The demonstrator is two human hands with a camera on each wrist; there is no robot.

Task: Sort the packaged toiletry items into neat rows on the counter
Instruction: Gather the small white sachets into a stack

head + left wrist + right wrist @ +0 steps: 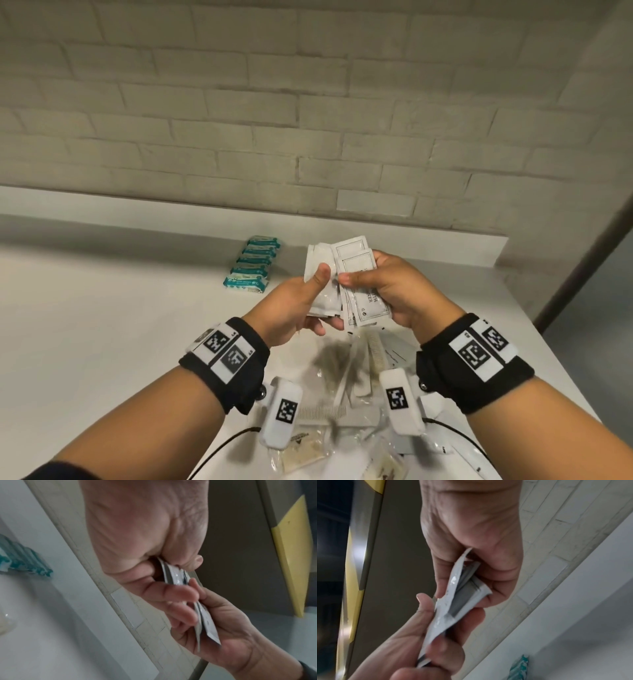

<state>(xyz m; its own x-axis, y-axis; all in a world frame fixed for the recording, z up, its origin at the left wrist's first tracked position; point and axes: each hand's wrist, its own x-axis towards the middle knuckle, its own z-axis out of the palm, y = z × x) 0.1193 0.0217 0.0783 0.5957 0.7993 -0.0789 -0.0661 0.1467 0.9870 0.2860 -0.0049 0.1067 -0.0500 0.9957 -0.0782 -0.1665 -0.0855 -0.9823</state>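
White sachets (359, 291), fanned and held above the counter (102, 325), long axes running roughly away from the person; the print is only partly legible, ending "…TH" and "…NER". Left hand (294, 308) pinches the plain sachets under its thumb; right hand (394, 291) grips the printed ones. Behind, a neat row of teal-and-white packets (253, 263) runs toward a pale brick wall (308, 102). Beneath the wrists, a loose heap of clear-wrapped items (342, 394) on the white surface.

white counter (102, 325) | teal packets (251, 269) in row | clear-wrapped combs (329, 411) heaped
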